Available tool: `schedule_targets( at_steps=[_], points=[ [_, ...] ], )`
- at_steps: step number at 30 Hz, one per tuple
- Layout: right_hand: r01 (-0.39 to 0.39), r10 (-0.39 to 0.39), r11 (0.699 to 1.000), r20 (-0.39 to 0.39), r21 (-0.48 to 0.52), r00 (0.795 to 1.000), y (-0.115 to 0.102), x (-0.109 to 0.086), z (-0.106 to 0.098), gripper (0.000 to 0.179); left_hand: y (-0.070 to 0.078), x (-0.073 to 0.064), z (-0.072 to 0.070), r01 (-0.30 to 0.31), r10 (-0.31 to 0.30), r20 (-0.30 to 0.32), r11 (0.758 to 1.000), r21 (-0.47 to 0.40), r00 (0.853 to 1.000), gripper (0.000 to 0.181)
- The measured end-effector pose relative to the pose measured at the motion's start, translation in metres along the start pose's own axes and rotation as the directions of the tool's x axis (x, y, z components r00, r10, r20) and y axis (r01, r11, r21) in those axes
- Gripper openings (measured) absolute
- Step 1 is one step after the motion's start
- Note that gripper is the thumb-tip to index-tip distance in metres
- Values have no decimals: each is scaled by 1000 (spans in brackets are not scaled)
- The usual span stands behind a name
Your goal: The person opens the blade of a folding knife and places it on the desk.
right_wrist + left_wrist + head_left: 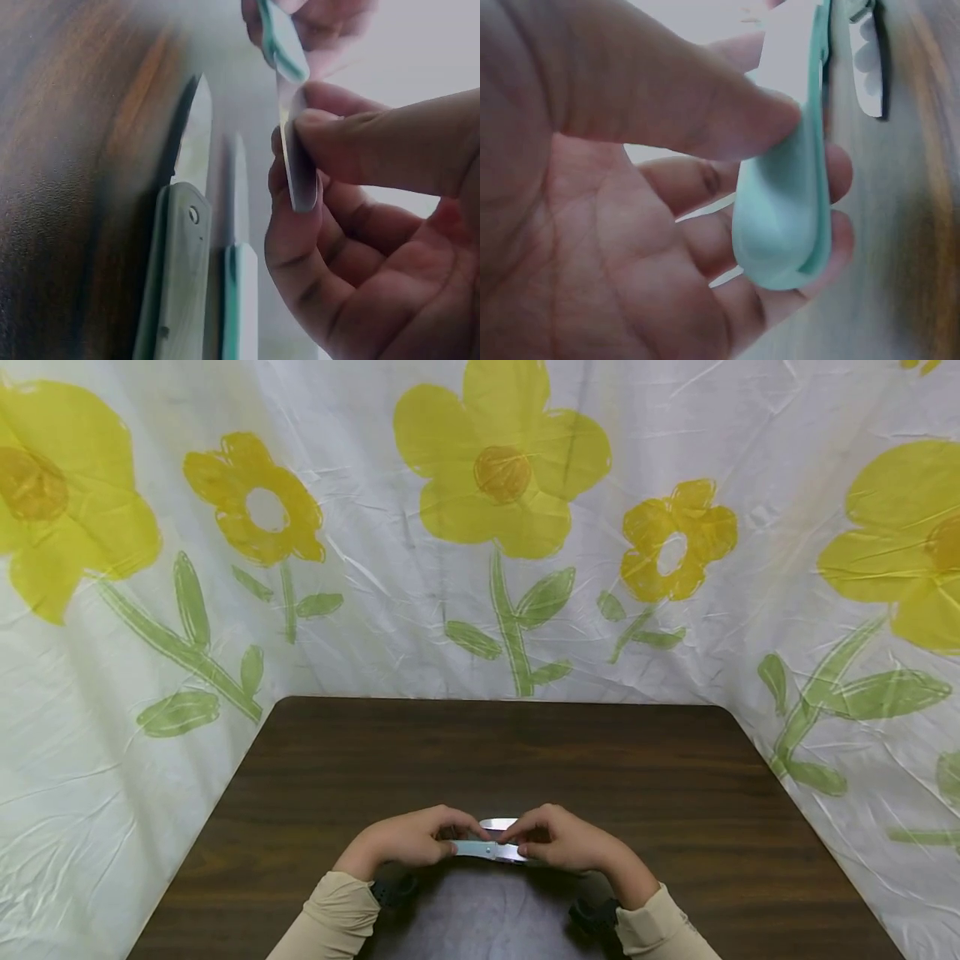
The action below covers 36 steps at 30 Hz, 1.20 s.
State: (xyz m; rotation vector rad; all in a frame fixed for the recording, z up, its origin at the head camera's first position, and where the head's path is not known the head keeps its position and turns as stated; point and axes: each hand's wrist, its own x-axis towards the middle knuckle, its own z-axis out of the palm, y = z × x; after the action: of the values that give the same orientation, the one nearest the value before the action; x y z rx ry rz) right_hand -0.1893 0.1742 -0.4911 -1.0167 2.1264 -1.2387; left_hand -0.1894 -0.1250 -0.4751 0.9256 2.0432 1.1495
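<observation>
A mint-green folding knife (474, 849) is held between both hands over the table, its blade unfolded. My left hand (408, 837) grips the handle (776, 217), thumb on one side and fingers behind. Its blade (300, 169) is pinched by the thumb and fingers of my right hand (570, 842). Beyond the hands in the head view, another blade (497, 823) lies on the table. Two unfolded knives show in the right wrist view: one with a pale green handle (184, 262) and one with a white and green handle (241, 300).
The dark wood-grain table (495, 752) has a greyish, glossy area (487, 918) at its near side. A white curtain (360, 635) with printed yellow flowers hangs behind and along both sides. Dark bands (592, 914) circle the wrists below beige sleeves (330, 914).
</observation>
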Motion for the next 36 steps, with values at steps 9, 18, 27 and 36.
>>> schedule_targets(
  at_steps=[9, 18, 27, 36],
  points=[
    [-38, 1, 985, -214, -166, 977, -5, -1, -2, 19, -4, 6, 1, 33, -8, -238, 995, 98, 971, 30],
    [-33, -108, 946, -409, -323, 906, -3, 3, -3, 15, -10, 15, 6, -8, 80, -479, 989, 150, 874, 21],
    [-50, -173, 888, -433, -458, 885, 4, 11, -7, 15, -16, 32, 15, 58, 105, -589, 966, 252, 801, 20],
    [-91, -136, 879, -428, -469, 893, 13, 16, -11, 13, -19, 40, 18, 88, 112, -603, 952, 292, 790, 19]
  ],
)
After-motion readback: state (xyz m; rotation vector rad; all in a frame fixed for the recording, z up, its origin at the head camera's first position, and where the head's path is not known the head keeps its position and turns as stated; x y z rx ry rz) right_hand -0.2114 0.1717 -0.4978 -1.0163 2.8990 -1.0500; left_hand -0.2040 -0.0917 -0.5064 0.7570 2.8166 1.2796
